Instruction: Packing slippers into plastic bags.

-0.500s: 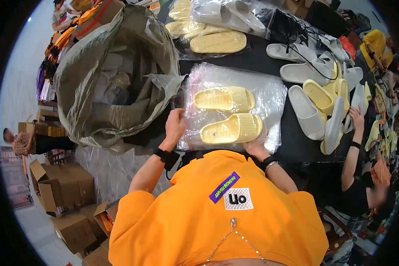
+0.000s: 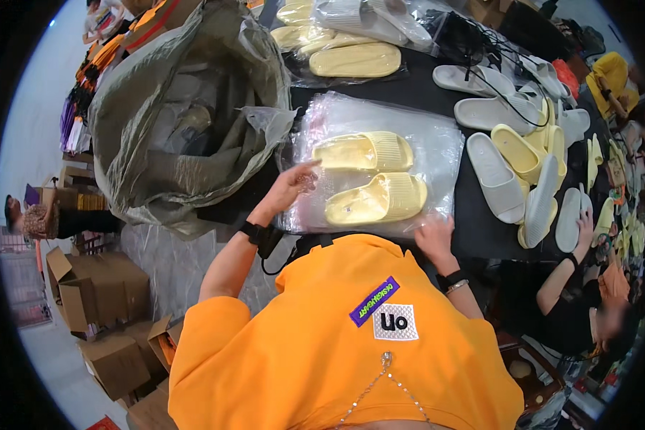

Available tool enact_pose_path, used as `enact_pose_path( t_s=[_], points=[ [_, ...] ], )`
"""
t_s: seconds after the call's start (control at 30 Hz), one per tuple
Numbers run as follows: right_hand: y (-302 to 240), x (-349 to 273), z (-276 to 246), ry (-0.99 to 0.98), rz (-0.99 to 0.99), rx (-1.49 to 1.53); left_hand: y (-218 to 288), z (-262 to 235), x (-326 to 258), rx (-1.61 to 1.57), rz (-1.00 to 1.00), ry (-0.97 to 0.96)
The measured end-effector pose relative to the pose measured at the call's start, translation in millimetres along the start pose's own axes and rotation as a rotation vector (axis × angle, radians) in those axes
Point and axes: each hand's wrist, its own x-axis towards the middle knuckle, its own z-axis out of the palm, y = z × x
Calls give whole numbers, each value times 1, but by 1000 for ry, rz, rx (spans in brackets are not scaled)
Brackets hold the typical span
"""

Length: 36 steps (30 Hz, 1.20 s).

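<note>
— What changed? 
— Your left hand (image 2: 292, 188) has slid in from the bag stack's left edge; open fingers now rest flat by the upper yellow slipper (image 2: 363, 151). Your right hand (image 2: 434, 237) stays loosely pressed, holding nothing, at the near edge of the clear bags (image 2: 437, 143), beside the lower yellow slipper (image 2: 377, 198). 
— Surroundings? 
— Black desk (image 2: 473, 229), grey sack (image 2: 158, 107) at its left edge, loose slippers (image 2: 523, 165) right, cartons (image 2: 97, 287) on the floor.
</note>
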Motion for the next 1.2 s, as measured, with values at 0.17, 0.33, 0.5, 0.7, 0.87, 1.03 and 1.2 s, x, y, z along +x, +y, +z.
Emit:
enact_pose_path(
  t_s=[0.17,0.33,0.5,0.7,0.87,1.03,1.2],
  points=[
    [33,-1,-2,301,481,585,-12,-9,25,175,-42,-95],
    [29,29,-2,223,453,655,-23,13,34,789,42,-85],
    [19,41,4,97,417,672,-13,49,63,1153,518,-61],
    [23,37,2,88,465,927,7,81,89,1014,285,-90],
    [31,33,22,167,485,960,-1,103,104,1144,400,-155],
    [21,28,1,167,548,967,-20,108,108,1093,476,0],
    [33,15,10,191,572,1186,-10,111,99,1041,495,22]
  ],
)
